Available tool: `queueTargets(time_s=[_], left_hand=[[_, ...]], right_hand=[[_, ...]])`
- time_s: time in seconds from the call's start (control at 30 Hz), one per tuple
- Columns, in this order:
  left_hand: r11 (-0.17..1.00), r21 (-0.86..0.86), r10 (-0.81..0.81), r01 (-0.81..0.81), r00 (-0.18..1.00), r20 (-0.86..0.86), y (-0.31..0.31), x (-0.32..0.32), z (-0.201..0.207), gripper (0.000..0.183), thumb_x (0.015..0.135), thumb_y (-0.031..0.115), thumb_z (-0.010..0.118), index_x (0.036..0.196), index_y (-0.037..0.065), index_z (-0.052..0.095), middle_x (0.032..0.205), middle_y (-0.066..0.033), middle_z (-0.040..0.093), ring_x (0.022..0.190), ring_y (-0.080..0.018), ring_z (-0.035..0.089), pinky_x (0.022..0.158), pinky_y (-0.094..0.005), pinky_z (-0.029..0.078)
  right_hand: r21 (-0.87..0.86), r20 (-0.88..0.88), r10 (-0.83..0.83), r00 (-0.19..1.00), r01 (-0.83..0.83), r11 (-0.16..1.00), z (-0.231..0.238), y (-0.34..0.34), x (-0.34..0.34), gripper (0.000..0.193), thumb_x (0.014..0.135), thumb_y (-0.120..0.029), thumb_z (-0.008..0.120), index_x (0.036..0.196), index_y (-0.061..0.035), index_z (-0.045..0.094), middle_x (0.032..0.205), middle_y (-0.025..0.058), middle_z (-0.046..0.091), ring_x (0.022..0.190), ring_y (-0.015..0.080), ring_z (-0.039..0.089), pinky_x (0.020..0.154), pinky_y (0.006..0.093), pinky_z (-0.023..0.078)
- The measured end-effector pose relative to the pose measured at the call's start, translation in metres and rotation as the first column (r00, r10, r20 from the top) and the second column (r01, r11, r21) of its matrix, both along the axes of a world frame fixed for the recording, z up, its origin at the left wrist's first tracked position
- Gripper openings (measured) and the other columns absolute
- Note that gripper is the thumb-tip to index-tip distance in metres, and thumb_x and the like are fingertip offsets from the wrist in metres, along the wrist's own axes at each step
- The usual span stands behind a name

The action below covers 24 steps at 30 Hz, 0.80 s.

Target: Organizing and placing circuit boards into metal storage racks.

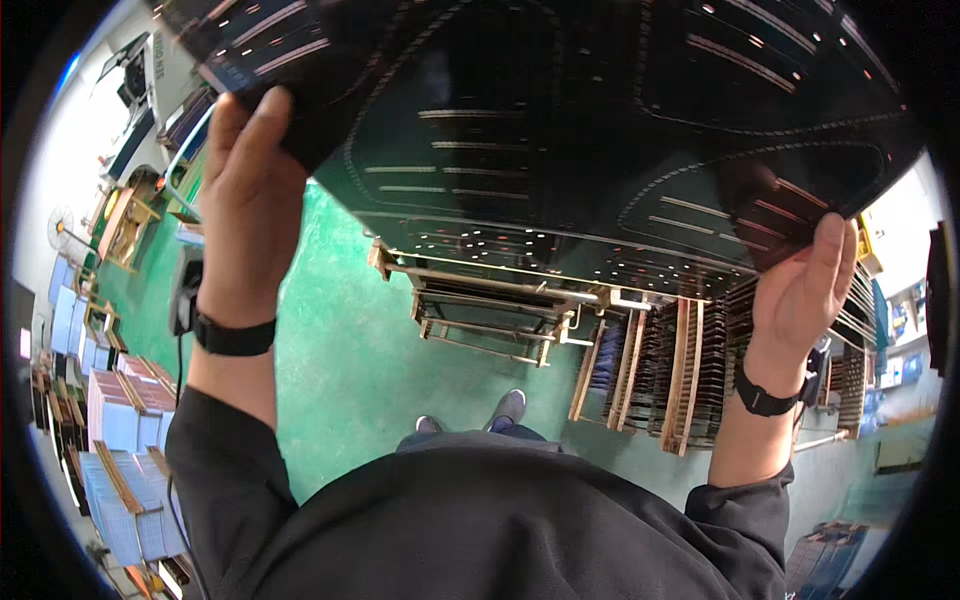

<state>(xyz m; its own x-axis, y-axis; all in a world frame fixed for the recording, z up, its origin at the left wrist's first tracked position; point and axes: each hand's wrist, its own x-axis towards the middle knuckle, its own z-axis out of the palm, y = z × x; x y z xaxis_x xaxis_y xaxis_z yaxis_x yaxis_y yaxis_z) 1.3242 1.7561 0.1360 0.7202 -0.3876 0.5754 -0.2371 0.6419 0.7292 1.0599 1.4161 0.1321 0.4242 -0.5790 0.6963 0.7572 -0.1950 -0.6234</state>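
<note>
I have room over the green floor (340, 330) beneath the dark glossy panel (590, 100), which blocks upward passage; slatted racks (683, 375), seemingly near, obstruct the right.

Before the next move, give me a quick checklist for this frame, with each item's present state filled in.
1. Left hand on the dark panel: ok, it holds the left edge.
2. Right hand on the panel: ok, it is at the near right corner.
3. Panel clear of the slatted rack: cannot tell, they overlap in this view and any gap is hidden.
4. Far edge of the panel free: cannot tell, it runs out of the picture.
5. Footing: ok as far as visible, both shoes show on the green floor.
6. Black cable clear of the left sleeve: cannot tell, it runs alongside.
</note>
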Motion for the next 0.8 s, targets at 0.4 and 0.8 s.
queueTargets(time_s=[0.4, 0.8], left_hand=[[0.993, 0.027, 0.121, -0.119, 0.988, -0.092, -0.021, 0.037, -0.090, 0.036, 0.099, 0.008, 0.055, 0.134, 0.005, 0.051, 0.138, -0.0109, 0.057, 0.130, -0.0268, 0.052, 0.113, -0.0467, 0.037], [0.995, 0.067, 0.077, -0.070, 0.991, -0.109, -0.002, 0.076, -0.124, 0.037, 0.099, 0.006, 0.054, 0.135, 0.007, 0.050, 0.139, -0.0114, 0.056, 0.129, -0.0266, 0.053, 0.111, -0.0468, 0.040]], right_hand=[[-0.122, -0.411, -0.129, 0.902, 0.086, 0.989, -0.064, -0.011, 0.035, 0.027, 0.099, -0.005, 0.061, 0.126, -0.0009, 0.062, 0.109, -0.0020, 0.063, 0.095, 0.0051, 0.053, 0.086, 0.0204, 0.042], [0.027, -0.492, -0.075, 0.868, 0.101, 0.995, -0.094, 0.010, 0.077, 0.030, 0.099, -0.007, 0.062, 0.129, -0.0038, 0.061, 0.118, -0.0017, 0.064, 0.101, 0.0052, 0.054, 0.091, 0.0219, 0.042]])
